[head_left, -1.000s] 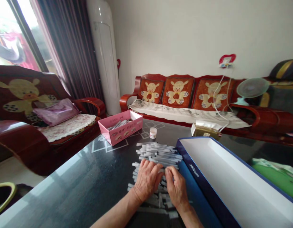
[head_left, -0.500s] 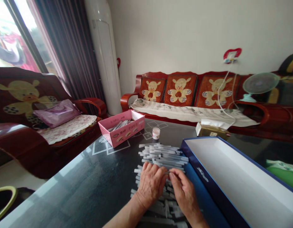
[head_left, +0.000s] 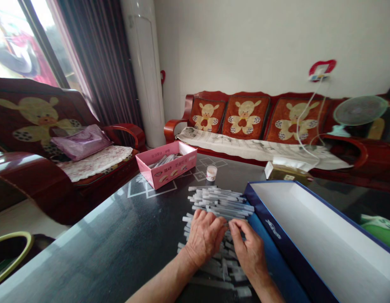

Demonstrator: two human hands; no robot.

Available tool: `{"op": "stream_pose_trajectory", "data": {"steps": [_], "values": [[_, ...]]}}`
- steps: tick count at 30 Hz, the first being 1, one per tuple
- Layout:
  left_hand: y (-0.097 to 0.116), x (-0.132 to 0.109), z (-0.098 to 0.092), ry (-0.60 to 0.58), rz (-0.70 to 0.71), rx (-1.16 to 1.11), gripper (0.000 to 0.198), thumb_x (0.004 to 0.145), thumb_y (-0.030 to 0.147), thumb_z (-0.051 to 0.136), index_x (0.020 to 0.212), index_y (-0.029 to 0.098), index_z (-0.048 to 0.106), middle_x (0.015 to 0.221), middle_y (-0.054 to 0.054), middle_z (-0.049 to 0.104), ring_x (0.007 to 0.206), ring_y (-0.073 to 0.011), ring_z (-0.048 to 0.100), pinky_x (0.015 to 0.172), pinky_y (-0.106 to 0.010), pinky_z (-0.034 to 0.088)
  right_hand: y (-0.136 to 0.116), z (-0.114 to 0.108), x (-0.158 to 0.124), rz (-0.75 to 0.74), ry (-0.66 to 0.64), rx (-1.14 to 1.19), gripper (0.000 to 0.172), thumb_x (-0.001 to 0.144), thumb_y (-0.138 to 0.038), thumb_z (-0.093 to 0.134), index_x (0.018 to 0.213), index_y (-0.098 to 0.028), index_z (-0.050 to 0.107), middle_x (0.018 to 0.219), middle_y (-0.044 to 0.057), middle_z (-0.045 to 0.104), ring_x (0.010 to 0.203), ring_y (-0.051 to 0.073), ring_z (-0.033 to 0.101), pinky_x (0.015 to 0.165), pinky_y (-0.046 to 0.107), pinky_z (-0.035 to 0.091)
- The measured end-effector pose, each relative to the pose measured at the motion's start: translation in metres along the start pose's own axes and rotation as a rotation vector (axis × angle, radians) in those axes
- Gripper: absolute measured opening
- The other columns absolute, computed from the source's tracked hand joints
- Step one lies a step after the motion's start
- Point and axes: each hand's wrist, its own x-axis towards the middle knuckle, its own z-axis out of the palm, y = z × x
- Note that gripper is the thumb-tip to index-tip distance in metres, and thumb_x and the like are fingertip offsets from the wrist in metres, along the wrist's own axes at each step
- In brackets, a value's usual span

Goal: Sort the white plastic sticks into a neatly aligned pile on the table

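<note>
A pile of thin white-and-grey sticks [head_left: 220,200] lies on the dark glass table [head_left: 119,235], stretching from the table's middle towards me. My left hand [head_left: 205,236] rests on the pile with its fingers curled over the sticks. My right hand [head_left: 249,251] is right beside it, fingertips pinched together with the left hand's on a stick whose shape I cannot make out clearly. Both hands sit just left of a large blue box [head_left: 311,248] with a white inside.
A pink carton [head_left: 166,163] holding more sticks stands further back on the left. A small white jar [head_left: 211,173] and a tissue box [head_left: 288,170] stand behind the pile. Red wooden sofas [head_left: 277,122] ring the table. A green thing [head_left: 380,229] lies at the right edge.
My hands have stayed on the pile, with the fingertips drawn closer together into a pinch. The view has shifted slightly to the left.
</note>
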Motion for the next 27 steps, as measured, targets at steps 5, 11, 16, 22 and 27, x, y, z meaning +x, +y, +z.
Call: {"op": "stream_pose_trajectory", "data": {"steps": [5,11,16,22,27], "values": [[-0.0028,-0.0004,0.0005,-0.005,-0.021,0.012,0.02,0.093,0.031,0.043,0.093,0.024,0.061,0.074,-0.002,0.053,0.073,-0.0189,0.045,0.072,-0.034,0.033,0.0025,0.0021,-0.003,0.043,-0.031,0.048,0.017,0.089,-0.032,0.052,0.089,-0.02,0.063,0.082,0.005,0.069,0.076,0.018,0.066,0.071,0.026,0.052],[-0.0037,0.0001,-0.0012,-0.012,-0.026,0.022,0.02,0.092,0.029,0.043,0.094,0.024,0.062,0.076,-0.003,0.053,0.075,-0.0186,0.045,0.074,-0.034,0.034,0.0014,0.0019,-0.0058,0.05,-0.071,0.065,0.02,0.088,-0.031,0.051,0.102,-0.019,0.06,0.094,0.007,0.069,0.085,0.019,0.066,0.076,0.03,0.053],[-0.0033,-0.001,-0.0011,-0.007,-0.013,0.016,0.02,0.092,0.03,0.043,0.095,0.023,0.062,0.075,-0.003,0.052,0.074,-0.0185,0.045,0.074,-0.033,0.034,-0.0013,0.0021,-0.0025,0.048,-0.052,-0.01,0.019,0.089,-0.033,0.049,0.094,-0.019,0.061,0.085,0.007,0.069,0.078,0.02,0.066,0.073,0.03,0.052],[-0.0043,-0.001,-0.0001,-0.02,-0.022,0.021,0.02,0.092,0.029,0.043,0.095,0.024,0.062,0.075,-0.003,0.052,0.075,-0.0186,0.045,0.075,-0.033,0.034,0.0002,0.0022,-0.0009,-0.01,-0.079,0.015,0.016,0.09,-0.029,0.048,0.092,-0.019,0.061,0.086,0.006,0.068,0.079,0.018,0.064,0.073,0.028,0.052],[-0.0056,0.0001,0.0003,-0.03,-0.034,0.027,0.021,0.093,0.029,0.042,0.095,0.024,0.062,0.076,-0.003,0.053,0.075,-0.019,0.045,0.074,-0.034,0.033,0.0007,0.0019,-0.0042,0.042,-0.118,0.006,0.028,0.087,-0.032,0.052,0.112,-0.018,0.055,0.098,0.008,0.067,0.087,0.02,0.064,0.077,0.031,0.052]]}}
